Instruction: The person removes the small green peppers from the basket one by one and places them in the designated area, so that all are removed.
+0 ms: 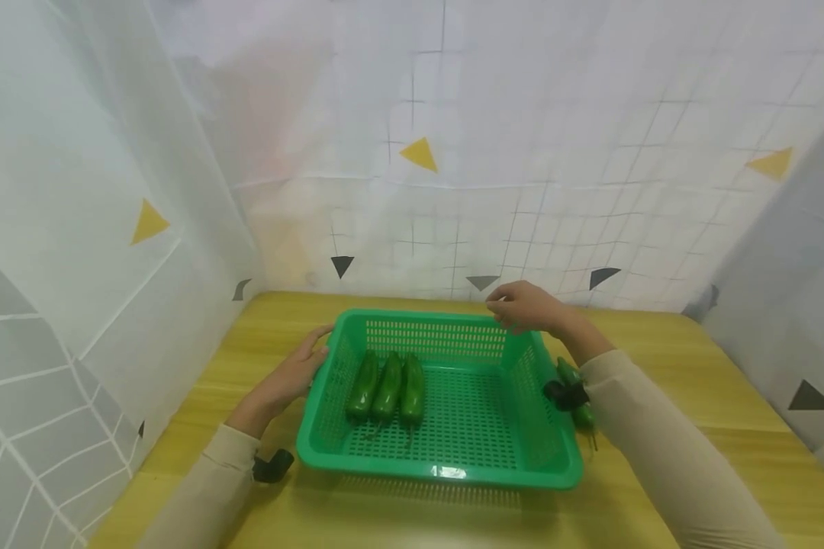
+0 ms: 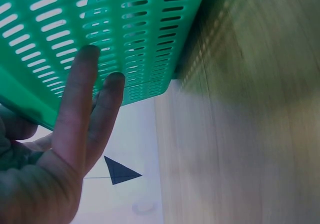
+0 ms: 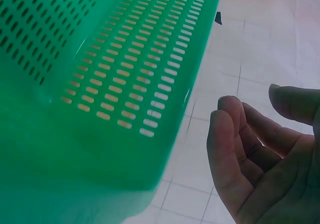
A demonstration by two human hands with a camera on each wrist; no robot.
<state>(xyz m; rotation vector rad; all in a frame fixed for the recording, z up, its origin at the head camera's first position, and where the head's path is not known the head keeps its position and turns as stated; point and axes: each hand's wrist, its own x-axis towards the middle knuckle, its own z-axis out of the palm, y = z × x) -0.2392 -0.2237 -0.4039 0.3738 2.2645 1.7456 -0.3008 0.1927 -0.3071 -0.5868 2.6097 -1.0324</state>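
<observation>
A green perforated basket (image 1: 446, 474) stands on the table with three green peppers (image 1: 387, 389) side by side in its left part. My left hand (image 1: 291, 377) rests against the basket's left side; in the left wrist view its extended fingers (image 2: 75, 108) touch the slotted wall. Above the basket's back right corner is my right hand (image 1: 525, 306), holding nothing. The right wrist view shows that hand (image 3: 260, 159) beside the rim, fingers loosely bent and thumb apart from them. Right of the basket, more green pepper (image 1: 584, 418) lies partly hidden by my right forearm.
The yellow wood-grain table (image 1: 659, 381) extends on both sides of the basket. A pale patterned sheet (image 1: 522, 152) hangs behind it and at both sides. A dark device is strapped at each wrist.
</observation>
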